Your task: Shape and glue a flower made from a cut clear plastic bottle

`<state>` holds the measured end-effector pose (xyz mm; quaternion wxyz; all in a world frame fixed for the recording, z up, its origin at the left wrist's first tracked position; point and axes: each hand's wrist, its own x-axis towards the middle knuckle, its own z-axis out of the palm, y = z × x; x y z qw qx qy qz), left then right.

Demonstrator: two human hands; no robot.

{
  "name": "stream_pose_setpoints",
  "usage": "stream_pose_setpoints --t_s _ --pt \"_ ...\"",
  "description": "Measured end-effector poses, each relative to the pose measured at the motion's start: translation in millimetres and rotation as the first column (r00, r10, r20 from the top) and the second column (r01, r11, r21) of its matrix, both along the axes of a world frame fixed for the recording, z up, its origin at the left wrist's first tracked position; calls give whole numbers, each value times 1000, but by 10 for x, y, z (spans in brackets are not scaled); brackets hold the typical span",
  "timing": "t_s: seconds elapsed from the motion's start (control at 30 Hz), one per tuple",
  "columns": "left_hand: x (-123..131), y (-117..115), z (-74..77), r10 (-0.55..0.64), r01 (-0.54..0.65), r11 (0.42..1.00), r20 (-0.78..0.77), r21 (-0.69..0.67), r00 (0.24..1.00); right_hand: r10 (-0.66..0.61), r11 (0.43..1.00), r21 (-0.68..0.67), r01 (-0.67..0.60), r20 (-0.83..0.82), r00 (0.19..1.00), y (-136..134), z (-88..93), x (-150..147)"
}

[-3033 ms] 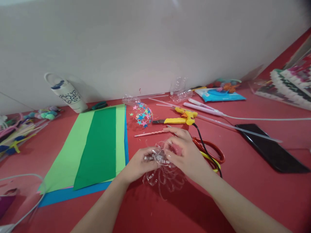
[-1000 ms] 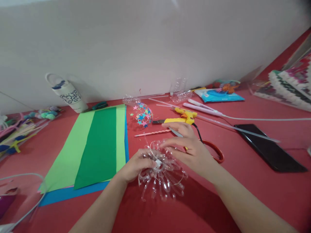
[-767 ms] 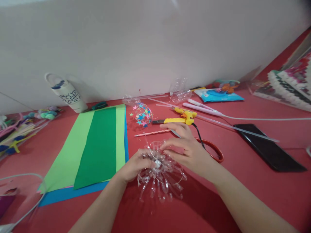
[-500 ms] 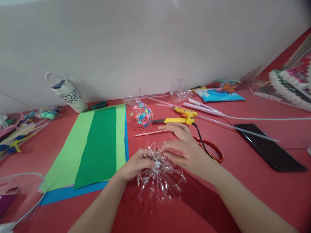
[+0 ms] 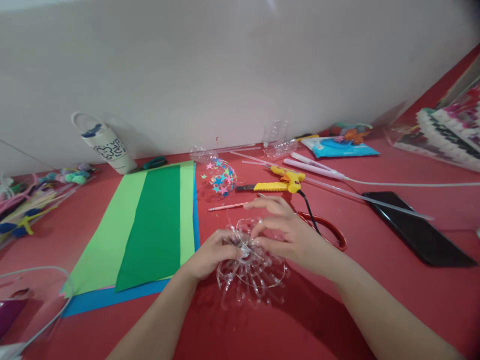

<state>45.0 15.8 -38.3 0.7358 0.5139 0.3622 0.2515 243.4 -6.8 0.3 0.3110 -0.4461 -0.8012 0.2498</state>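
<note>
A clear plastic piece [image 5: 251,280], cut into many curled strips like a flower, is held above the red table in front of me. My left hand [image 5: 218,254] grips its middle from the left, thumb beside a small shiny patch at the centre. A thin pale wire [image 5: 279,284] loops around and over the strips. My right hand [image 5: 281,232] is at the upper right of the piece, thumb and index finger pinched at the wire and the other fingers raised. The exact pinch point is too small to make out clearly.
Behind my hands lie a pencil [image 5: 225,207], a yellow cutter [image 5: 270,187], a yellow glue gun [image 5: 290,179], red-handled scissors [image 5: 332,231] and a star-covered clear ball [image 5: 223,178]. Coloured sheets [image 5: 153,235] lie left, beneath a bottle [image 5: 110,147]; a phone [image 5: 416,227] lies right.
The strip-cut plastic piece has turned and tilted slightly in my hands, and the wire loop has shifted a little right. My right hand has moved slightly down.
</note>
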Motion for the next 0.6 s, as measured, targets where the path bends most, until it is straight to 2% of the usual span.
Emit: stream_pose_setpoints --t_s 0.17,0.37,0.6 --pt "-2 -3 -8 -6 7 999 -9 51 1000 -38 996 -80 38 4 999 -31 6 -27" --pt "15 -15 41 5 1 996 -69 90 998 8 1000 3 -8 75 997 -54 -1 -79" --pt "21 -27 45 32 -24 994 -76 109 997 -90 996 31 89 34 995 -34 -66 -117"
